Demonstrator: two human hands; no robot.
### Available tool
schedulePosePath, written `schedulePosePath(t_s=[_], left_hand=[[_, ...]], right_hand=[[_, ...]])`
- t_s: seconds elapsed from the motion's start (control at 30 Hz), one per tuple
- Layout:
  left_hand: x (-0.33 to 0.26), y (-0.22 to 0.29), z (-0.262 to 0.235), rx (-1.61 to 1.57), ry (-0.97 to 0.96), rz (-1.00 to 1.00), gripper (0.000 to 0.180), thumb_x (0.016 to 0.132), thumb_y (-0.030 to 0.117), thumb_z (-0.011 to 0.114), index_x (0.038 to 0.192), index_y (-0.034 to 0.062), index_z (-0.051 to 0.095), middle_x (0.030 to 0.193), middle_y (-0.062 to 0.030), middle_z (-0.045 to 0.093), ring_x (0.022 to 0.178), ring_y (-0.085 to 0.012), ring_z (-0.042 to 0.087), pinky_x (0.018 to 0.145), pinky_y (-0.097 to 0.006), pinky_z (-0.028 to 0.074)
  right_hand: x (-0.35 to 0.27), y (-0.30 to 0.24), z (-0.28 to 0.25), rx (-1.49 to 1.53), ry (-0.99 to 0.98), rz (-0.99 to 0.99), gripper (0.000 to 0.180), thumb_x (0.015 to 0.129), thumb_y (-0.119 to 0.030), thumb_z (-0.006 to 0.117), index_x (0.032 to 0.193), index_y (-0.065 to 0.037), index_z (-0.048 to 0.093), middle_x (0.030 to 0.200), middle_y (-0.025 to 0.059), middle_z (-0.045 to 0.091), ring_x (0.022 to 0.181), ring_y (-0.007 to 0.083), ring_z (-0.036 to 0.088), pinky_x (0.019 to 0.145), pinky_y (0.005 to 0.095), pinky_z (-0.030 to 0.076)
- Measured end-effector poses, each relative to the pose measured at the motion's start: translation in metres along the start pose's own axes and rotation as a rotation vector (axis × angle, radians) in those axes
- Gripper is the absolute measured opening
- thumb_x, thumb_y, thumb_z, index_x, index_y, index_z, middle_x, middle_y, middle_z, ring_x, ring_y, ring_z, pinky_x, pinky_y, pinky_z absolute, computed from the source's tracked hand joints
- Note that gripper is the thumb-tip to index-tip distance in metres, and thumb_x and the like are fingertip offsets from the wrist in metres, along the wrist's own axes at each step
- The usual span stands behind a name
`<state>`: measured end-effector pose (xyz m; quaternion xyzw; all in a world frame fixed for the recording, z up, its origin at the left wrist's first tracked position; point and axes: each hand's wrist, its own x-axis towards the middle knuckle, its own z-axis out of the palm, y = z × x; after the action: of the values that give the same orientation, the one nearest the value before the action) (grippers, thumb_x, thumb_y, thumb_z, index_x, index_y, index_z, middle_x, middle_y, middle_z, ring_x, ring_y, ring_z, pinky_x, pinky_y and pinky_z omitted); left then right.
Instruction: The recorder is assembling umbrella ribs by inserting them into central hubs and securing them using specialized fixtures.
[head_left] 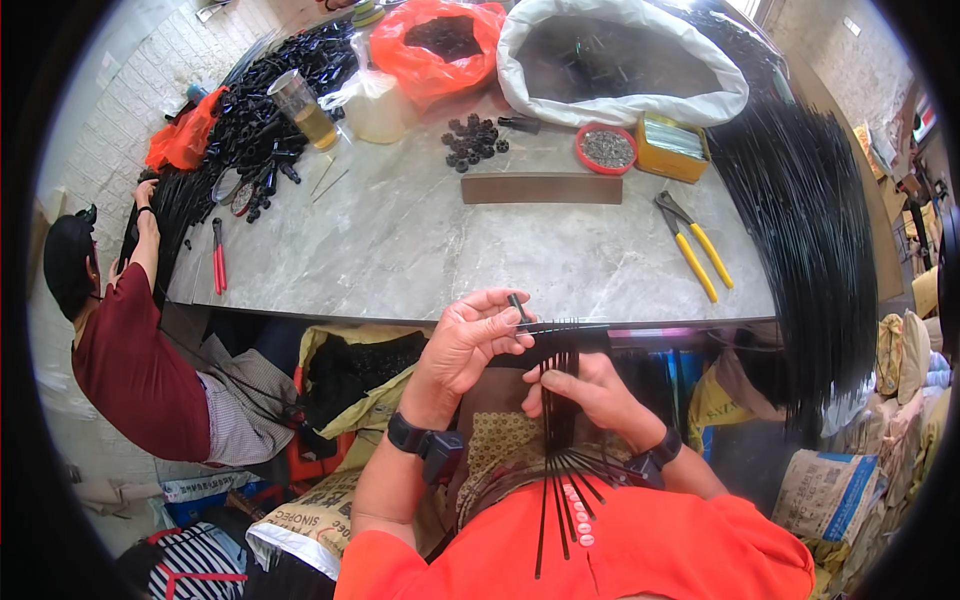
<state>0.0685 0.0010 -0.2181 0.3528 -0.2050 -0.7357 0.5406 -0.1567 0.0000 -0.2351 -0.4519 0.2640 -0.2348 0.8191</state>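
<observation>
My left hand (465,345) is raised at the table's near edge, thumb and fingers pinched on a small dark tube-shaped part (518,306). A thin wire (545,325) runs from its fingertips to the tops of several black rods. My right hand (600,395) is closed round these thin black rods (559,425), which look like umbrella ribs. Below that hand they fan out toward my orange shirt. Pale round dots (580,520) show beside their lower ends; what they are is unclear.
On the grey table (400,250) lie yellow-handled pincers (695,245), red-handled pliers (219,258), a brown bar (542,189), black notched parts (474,142), a red dish (606,148) and a yellow box (672,148). Long black rods (800,220) overhang the right edge. A co-worker (145,350) works at left.
</observation>
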Motion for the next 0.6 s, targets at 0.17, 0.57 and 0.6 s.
schedulePosePath(t_s=[0.17, 0.57, 0.6], left_hand=[[0.0011, -0.0018, 0.0022, 0.007, 0.016, -0.012, 0.024, 0.091, 0.006, 0.071, 0.111, -0.0047, 0.068, 0.1, -0.0136, 0.071, 0.081, -0.0206, 0.072, 0.069, -0.029, 0.06], [0.0001, -0.0028, 0.007, 0.09, -0.025, -0.024, 0.025, 0.092, 0.009, 0.071, 0.112, -0.0056, 0.067, 0.096, -0.0124, 0.071, 0.074, -0.0164, 0.07, 0.065, -0.026, 0.058], [0.0, -0.0032, 0.0073, 0.091, -0.025, -0.024, 0.025, 0.092, 0.009, 0.071, 0.112, -0.0056, 0.067, 0.096, -0.0124, 0.071, 0.074, -0.0164, 0.07, 0.065, -0.026, 0.058]], right_hand=[[-0.0002, -0.0016, 0.0003, 0.008, -0.011, -0.016, 0.026, 0.103, -0.018, 0.057, 0.116, 0.002, 0.067, 0.09, 0.0115, 0.073, 0.084, 0.0171, 0.071, 0.077, 0.0297, 0.057], [-0.0023, 0.0005, -0.0013, 0.014, -0.015, -0.024, 0.026, 0.103, -0.018, 0.056, 0.116, 0.003, 0.066, 0.091, 0.0108, 0.073, 0.084, 0.0165, 0.07, 0.079, 0.0299, 0.057], [-0.0023, 0.0002, -0.0013, 0.015, -0.015, -0.025, 0.026, 0.103, -0.018, 0.056, 0.116, 0.003, 0.066, 0.091, 0.0108, 0.073, 0.084, 0.0165, 0.07, 0.079, 0.0299, 0.057]])
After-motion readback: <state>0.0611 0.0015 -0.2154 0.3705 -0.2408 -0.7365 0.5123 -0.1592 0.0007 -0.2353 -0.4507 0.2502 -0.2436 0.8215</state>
